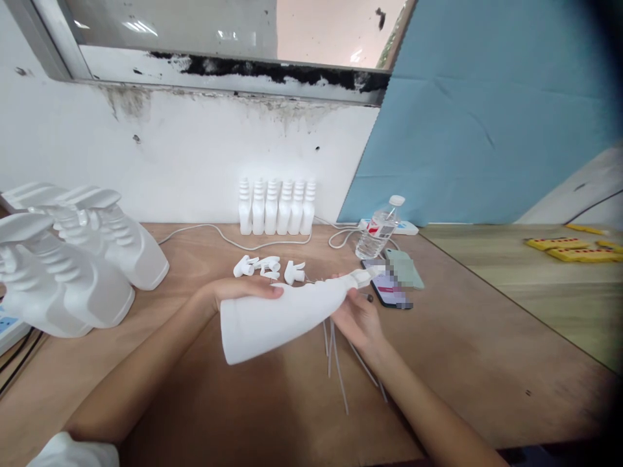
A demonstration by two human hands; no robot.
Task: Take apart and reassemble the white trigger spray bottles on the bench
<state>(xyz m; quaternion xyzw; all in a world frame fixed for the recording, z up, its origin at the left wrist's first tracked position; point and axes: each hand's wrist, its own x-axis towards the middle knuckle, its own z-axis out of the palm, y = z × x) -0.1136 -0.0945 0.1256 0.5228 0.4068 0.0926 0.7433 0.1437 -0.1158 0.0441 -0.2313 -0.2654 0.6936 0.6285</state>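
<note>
1. Bottle (287, 314), white and large, lies tilted in the air between both hands above the table (452, 376), its wide base to the left and its narrow neck up to the right
2. The left hand (250, 287) is clamped on the base end, thumb along the upper side, other fingers hidden
3. The right hand (357, 318) is closed around the neck from below; some fingers are hidden
4. Thin white tubes (340, 370) stick out below the right hand; I cannot tell whether it holds them
5. White spray heads (294, 272) lie just beyond the bottle
6. Six small bottles (271, 217) stand in a row by the wall, large bottles (104, 298) at the left
7. A water bottle (377, 233) stands near a phone (387, 288)
</note>
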